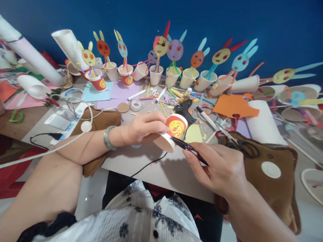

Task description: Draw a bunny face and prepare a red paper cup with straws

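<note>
A red and white paper cup (177, 126) with a yellow emblem lies tipped over in my left hand (146, 127). The fingers of that hand wrap its side, and its pale round end (165, 142) faces me. My right hand (217, 164) grips a dark, slim knife-like tool (184, 145), its tip touching the cup near the edge of that end. Whether the tip has pierced the paper, I cannot tell. Behind the cup lies a black glue gun (185, 109), partly hidden.
Several cups with paper rabbit figures (173, 75) line the blue wall. Pens, paper scraps and a tape roll (135, 105) litter the table. A power strip (72, 119) with cables lies left. Black-handled scissors (248, 148) rest on a brown pouch (274, 191) at right.
</note>
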Demonstrator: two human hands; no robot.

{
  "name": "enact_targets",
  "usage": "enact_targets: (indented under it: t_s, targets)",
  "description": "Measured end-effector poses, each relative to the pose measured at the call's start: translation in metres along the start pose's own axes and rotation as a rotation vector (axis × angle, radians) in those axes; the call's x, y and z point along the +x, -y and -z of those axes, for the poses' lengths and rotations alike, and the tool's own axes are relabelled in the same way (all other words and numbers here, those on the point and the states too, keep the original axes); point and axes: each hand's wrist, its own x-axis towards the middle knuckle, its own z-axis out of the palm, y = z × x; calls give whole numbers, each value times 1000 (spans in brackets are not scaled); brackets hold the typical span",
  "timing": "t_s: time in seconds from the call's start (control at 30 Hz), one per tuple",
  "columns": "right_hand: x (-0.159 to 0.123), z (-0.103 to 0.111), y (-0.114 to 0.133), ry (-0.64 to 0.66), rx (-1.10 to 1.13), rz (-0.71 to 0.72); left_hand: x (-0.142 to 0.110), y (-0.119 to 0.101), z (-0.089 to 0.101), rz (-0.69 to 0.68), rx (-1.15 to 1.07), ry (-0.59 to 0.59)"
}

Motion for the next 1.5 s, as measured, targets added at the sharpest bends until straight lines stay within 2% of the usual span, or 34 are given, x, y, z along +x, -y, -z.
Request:
enact_targets:
  t_s: [0.33, 0.8, 1.1, 1.5]
  targets:
    - [5, 4, -1, 55, 63, 25, 0, -1, 3, -17, -84, 60]
    - [6, 6, -3, 75, 113, 90, 2, -1, 1, 20, -216, 53]
    - [6, 5, -3, 62, 131, 94, 5, 1, 1, 168, -407, 105]
    - [5, 3, -3, 44, 120, 118, 6, 3, -2, 343, -607, 108]
